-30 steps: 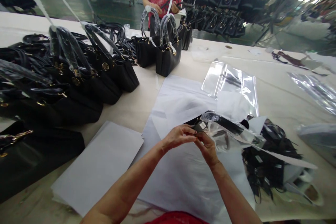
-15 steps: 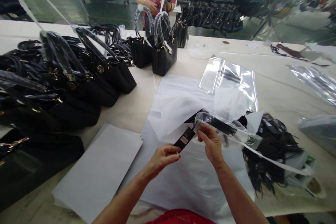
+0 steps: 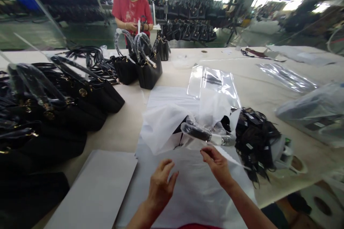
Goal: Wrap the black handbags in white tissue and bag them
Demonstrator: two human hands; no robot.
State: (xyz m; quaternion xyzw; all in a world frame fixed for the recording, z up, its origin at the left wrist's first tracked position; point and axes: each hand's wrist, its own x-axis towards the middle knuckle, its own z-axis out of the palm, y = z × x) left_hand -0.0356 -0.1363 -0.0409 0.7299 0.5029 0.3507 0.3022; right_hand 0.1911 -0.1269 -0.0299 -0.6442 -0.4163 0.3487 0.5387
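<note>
My left hand (image 3: 162,182) is open over the white sheet, fingers spread and holding nothing. To its right, my right hand (image 3: 216,166) has thumb and fingertips drawn together just below the plastic-wrapped handle (image 3: 196,131); anything pinched there is too small to make out. The handle lies on a bag largely hidden by white tissue paper (image 3: 158,125). Black patches show through gaps in the tissue. A white strip (image 3: 231,157) runs from near the handle to the right, behind my right hand.
Black handbags (image 3: 94,96) crowd the left side, with a paper stack (image 3: 94,189) in front. At right lie a pile of black tags (image 3: 255,136) and a bagged item (image 3: 317,111). Clear plastic (image 3: 215,82) lies behind the tissue. Across the table stands a person in red (image 3: 131,10).
Both hands have let go of the black tag, which I can no longer pick out. My left hand has drawn back and opened; my right has moved down from the handle. The view has tilted up.
</note>
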